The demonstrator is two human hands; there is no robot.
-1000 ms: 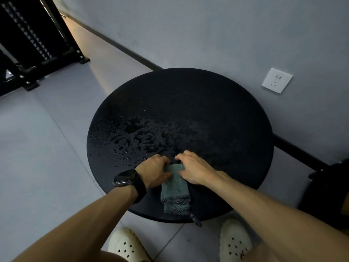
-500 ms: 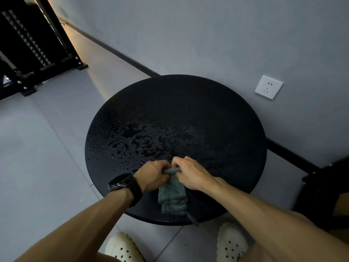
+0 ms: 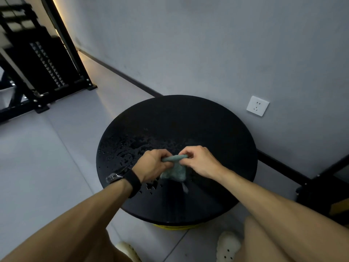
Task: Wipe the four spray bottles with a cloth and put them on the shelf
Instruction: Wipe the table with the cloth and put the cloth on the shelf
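the cloth (image 3: 174,167) is up off the black round table (image 3: 217,129) now, where a second ago it lay flat on the near part of the top with its end drooping over the near rim. both hands have risen with it, and the view has tipped up too, so more of the grey wall (image 3: 207,44) and the dark rack (image 3: 43,59) at far left shows than before.

the cloth's top edge is bunched into a short roll that runs left to right between the two hands, and that is its long axis up top. below that roll the rest hangs down toward the person in a small teal flap, with a thin dark strip trailing from its lower edge.

the left hand (image 3: 154,166) is fisted knuckles-up, fingers curled round the left end of the roll, a dark watch (image 3: 122,176) on the wrist. the right hand (image 3: 200,161) comes in from the right with thumb and fingertips pinching the right end, back of the hand up. both forearms reach in from the bottom corners and converge over the middle of the table.

water droplets (image 3: 128,148) sit scattered on the left half of the tabletop, just beyond and beside the left hand. a white socket (image 3: 257,105) is on the wall behind the table.
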